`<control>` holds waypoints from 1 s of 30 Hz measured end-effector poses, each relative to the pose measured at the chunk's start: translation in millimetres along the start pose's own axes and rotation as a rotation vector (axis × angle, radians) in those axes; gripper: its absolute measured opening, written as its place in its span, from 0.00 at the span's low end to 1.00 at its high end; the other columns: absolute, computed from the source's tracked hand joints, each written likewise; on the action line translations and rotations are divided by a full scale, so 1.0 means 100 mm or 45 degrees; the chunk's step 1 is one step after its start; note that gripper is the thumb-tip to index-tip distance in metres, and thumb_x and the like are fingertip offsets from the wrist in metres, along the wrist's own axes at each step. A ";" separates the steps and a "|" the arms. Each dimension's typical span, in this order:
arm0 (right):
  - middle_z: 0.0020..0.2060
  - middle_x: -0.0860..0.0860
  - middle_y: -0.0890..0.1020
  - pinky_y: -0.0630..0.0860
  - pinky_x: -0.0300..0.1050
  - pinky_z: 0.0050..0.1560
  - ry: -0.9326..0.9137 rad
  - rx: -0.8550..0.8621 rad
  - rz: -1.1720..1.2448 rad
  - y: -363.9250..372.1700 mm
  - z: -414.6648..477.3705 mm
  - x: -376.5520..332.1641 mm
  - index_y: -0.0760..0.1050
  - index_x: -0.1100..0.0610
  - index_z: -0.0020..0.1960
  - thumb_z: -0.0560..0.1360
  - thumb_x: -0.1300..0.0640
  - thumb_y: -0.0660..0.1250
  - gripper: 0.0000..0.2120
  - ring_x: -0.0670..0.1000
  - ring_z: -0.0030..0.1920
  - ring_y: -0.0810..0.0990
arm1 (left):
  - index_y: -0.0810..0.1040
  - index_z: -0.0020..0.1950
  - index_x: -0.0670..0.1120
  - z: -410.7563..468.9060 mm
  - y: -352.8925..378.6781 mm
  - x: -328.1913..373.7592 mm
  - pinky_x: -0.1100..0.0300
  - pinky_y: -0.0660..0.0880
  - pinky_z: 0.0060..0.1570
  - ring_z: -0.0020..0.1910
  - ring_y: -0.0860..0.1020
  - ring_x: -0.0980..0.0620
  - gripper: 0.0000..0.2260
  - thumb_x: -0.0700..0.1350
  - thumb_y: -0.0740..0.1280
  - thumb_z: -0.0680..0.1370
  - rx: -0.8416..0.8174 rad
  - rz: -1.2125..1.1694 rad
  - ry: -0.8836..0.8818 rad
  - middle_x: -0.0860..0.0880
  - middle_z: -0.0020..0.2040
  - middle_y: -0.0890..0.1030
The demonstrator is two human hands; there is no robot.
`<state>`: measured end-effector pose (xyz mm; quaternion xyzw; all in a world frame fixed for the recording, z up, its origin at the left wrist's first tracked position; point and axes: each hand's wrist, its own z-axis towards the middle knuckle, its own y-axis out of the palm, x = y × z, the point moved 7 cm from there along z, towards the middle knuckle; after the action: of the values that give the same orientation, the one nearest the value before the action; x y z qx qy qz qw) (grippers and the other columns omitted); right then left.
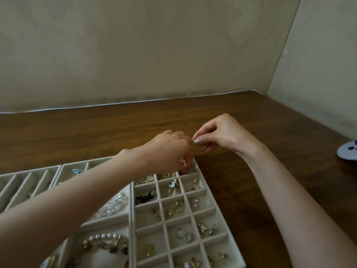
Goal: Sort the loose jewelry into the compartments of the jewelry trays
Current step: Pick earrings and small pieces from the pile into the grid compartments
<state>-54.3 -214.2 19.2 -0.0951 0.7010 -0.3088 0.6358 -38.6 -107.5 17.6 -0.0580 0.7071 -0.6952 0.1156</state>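
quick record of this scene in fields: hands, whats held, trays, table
grid tray: many compartments hold earrings and rings
right hand: pinches a small gold piece above the tray's far right corner
left hand: fingers curled into that corner compartment; hold unclear
pearl bracelet: in a wider compartment of the tray beside it
table: dark wood

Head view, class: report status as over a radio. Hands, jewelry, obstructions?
Right hand pinches small gold piece over grid tray's far corner. Left hand beside it, fingers curled over corner compartment, grip unclear. Nothing else in the way.
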 end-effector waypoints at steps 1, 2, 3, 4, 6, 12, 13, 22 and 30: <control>0.37 0.53 0.84 0.82 0.45 0.42 -0.008 0.018 -0.014 -0.01 0.00 0.00 0.83 0.58 0.42 0.70 0.65 0.71 0.04 0.49 0.37 0.84 | 0.77 0.56 0.54 0.01 0.00 0.02 0.62 0.63 0.55 0.56 0.67 0.57 0.09 0.48 0.64 0.76 -0.011 0.040 0.001 0.56 0.52 0.72; 0.38 0.53 0.84 0.82 0.44 0.42 -0.017 0.036 -0.031 -0.02 0.00 -0.01 0.83 0.58 0.43 0.71 0.64 0.71 0.03 0.49 0.38 0.84 | 0.76 0.58 0.53 0.02 0.00 0.03 0.61 0.64 0.56 0.58 0.68 0.56 0.10 0.48 0.63 0.77 -0.019 0.080 0.004 0.55 0.55 0.73; 0.39 0.52 0.84 0.82 0.43 0.42 -0.022 0.049 -0.048 -0.03 0.00 -0.01 0.83 0.57 0.43 0.71 0.63 0.71 0.03 0.48 0.39 0.84 | 0.75 0.59 0.53 0.02 0.00 0.05 0.60 0.65 0.57 0.58 0.68 0.55 0.11 0.47 0.62 0.77 -0.022 0.112 0.010 0.55 0.57 0.73; 0.39 0.52 0.84 0.82 0.42 0.42 -0.022 0.053 -0.058 -0.03 0.00 -0.02 0.83 0.57 0.43 0.71 0.62 0.71 0.03 0.48 0.39 0.84 | 0.75 0.59 0.53 0.02 -0.01 0.06 0.59 0.66 0.58 0.58 0.68 0.55 0.11 0.47 0.62 0.77 -0.020 0.136 0.017 0.54 0.59 0.73; 0.39 0.52 0.84 0.81 0.42 0.43 -0.016 0.058 -0.054 -0.04 0.00 -0.02 0.83 0.57 0.42 0.71 0.62 0.72 0.02 0.47 0.39 0.84 | 0.74 0.60 0.54 0.02 -0.01 0.07 0.58 0.66 0.59 0.59 0.67 0.55 0.12 0.46 0.62 0.77 -0.018 0.164 0.033 0.55 0.60 0.72; 0.39 0.53 0.83 0.80 0.39 0.37 -0.020 0.107 -0.023 -0.07 -0.01 -0.03 0.83 0.58 0.45 0.71 0.62 0.71 0.04 0.48 0.36 0.84 | 0.75 0.58 0.56 0.01 -0.02 0.06 0.61 0.64 0.58 0.59 0.66 0.57 0.11 0.46 0.62 0.77 0.001 0.142 0.054 0.57 0.58 0.71; 0.39 0.53 0.83 0.81 0.40 0.37 -0.025 0.106 -0.012 -0.07 -0.02 -0.04 0.83 0.58 0.46 0.71 0.62 0.71 0.04 0.48 0.35 0.84 | 0.75 0.58 0.56 0.00 -0.02 0.05 0.61 0.63 0.57 0.59 0.66 0.57 0.11 0.47 0.63 0.77 0.018 0.121 0.046 0.57 0.58 0.71; 0.37 0.55 0.84 0.81 0.43 0.36 -0.078 -0.019 0.051 0.02 -0.06 -0.12 0.80 0.60 0.44 0.70 0.67 0.70 0.04 0.51 0.34 0.84 | 0.78 0.46 0.52 -0.30 -0.20 -0.36 0.60 0.70 0.46 0.47 0.68 0.58 0.03 0.49 0.68 0.74 0.334 -0.241 -0.208 0.56 0.44 0.72; 0.35 0.50 0.85 0.78 0.36 0.36 -0.098 -0.256 -0.099 0.20 -0.10 -0.19 0.81 0.57 0.41 0.69 0.67 0.71 0.06 0.46 0.37 0.84 | 0.79 0.46 0.50 -0.47 -0.15 -0.39 0.67 0.66 0.41 0.41 0.68 0.62 0.04 0.49 0.68 0.74 0.408 -0.332 -0.177 0.60 0.39 0.69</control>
<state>-55.8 -185.2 23.6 -0.1972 0.6994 -0.2573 0.6370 -13.8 -53.3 36.2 -0.1776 0.5644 -0.8021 0.0807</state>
